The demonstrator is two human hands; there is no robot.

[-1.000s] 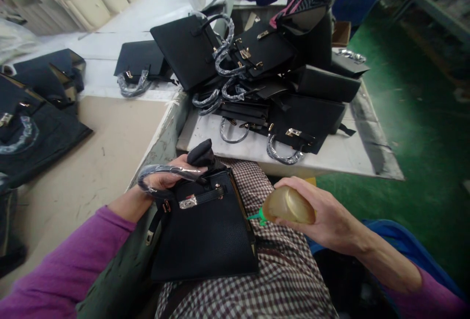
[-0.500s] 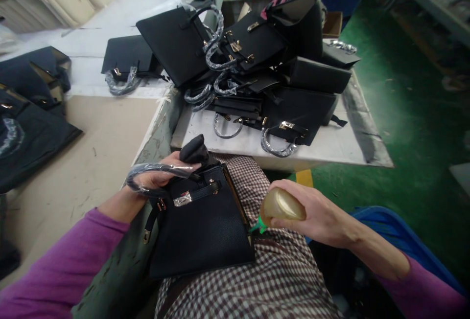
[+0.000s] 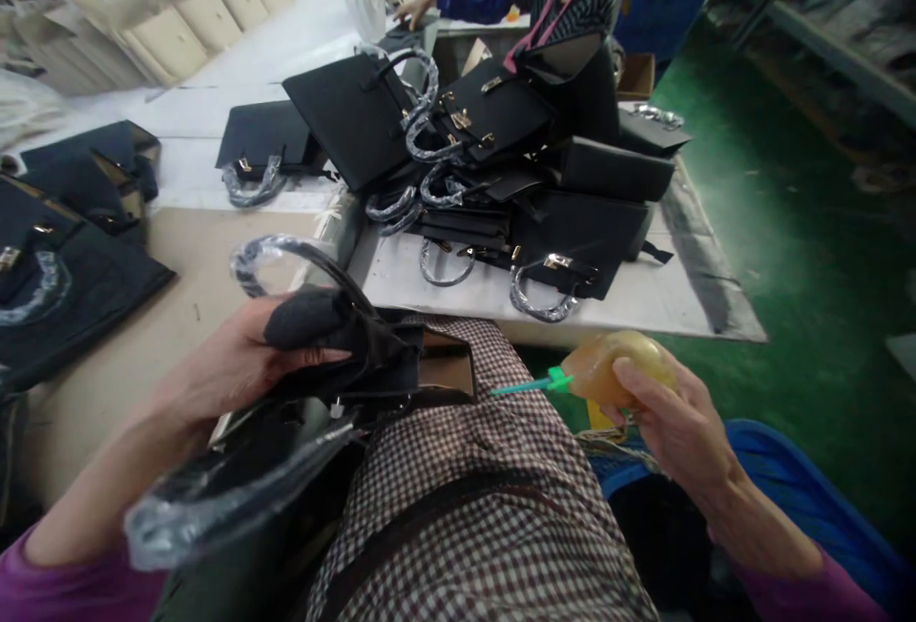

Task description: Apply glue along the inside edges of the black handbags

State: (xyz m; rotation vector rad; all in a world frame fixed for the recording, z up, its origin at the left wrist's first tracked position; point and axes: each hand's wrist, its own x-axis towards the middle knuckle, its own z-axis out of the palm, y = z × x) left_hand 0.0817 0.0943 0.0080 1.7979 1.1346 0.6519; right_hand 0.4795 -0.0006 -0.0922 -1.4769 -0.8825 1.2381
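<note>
Bag (image 3: 397, 366) in LH (image 3: 233, 360), apart from RH (image 3: 676, 426)

Place: handbag workshop | 12 o'clock: heaped black handbags (image 3: 501, 116), handles film-wrapped, on table (image 3: 630, 305) | 10 o'clock: row of cream bags (image 3: 172, 38) | 1 o'clock: co-worker (image 3: 572, 7) | 4 o'clock: hand-held nozzle bottle (image 3: 597, 372)

Handbags (image 3: 587, 231) and bottle (image 3: 601, 374) around my lap (image 3: 544, 546)
Pile (image 3: 493, 116) on the table (image 3: 658, 305) before me; one bag (image 3: 397, 364) in my left hand (image 3: 236, 360); bottle in my right hand (image 3: 669, 412).
</note>
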